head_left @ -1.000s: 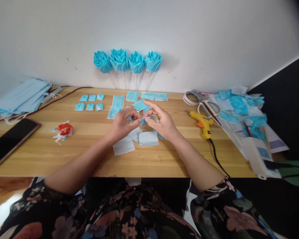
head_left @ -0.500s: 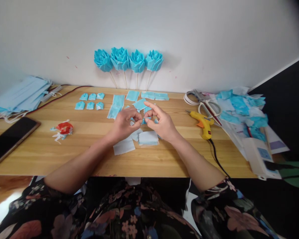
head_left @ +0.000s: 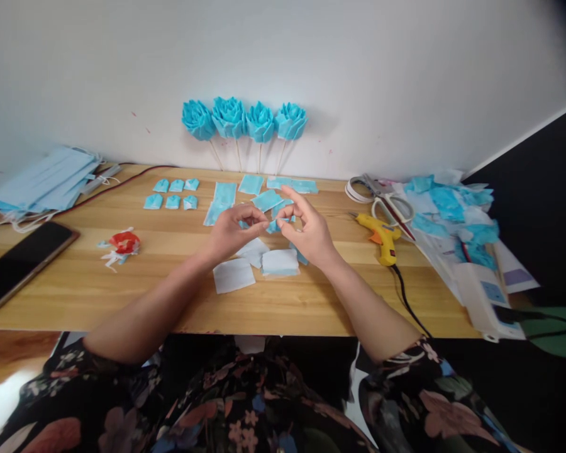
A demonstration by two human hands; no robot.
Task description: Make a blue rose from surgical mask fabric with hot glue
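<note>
My left hand and my right hand face each other over the middle of the table, fingertips pinched. Between them is a small blue piece of mask fabric, partly hidden by the fingers. The right index finger points up, away from the pinch. Below my hands lie pale cut pieces of mask fabric, with a small stack beside them. Behind them are flat blue rectangles. To the left, small folded blue petals sit in two rows.
Several blue fabric flowers on sticks lean against the wall. On the right are a yellow glue gun, scissors, tape and blue scraps. On the left are face masks, a phone and a red scrap.
My fingertips have shifted slightly around the blue piece, and the left fingers have straightened a little. The whole view has tilted slightly. Things on the table have stayed in place.
</note>
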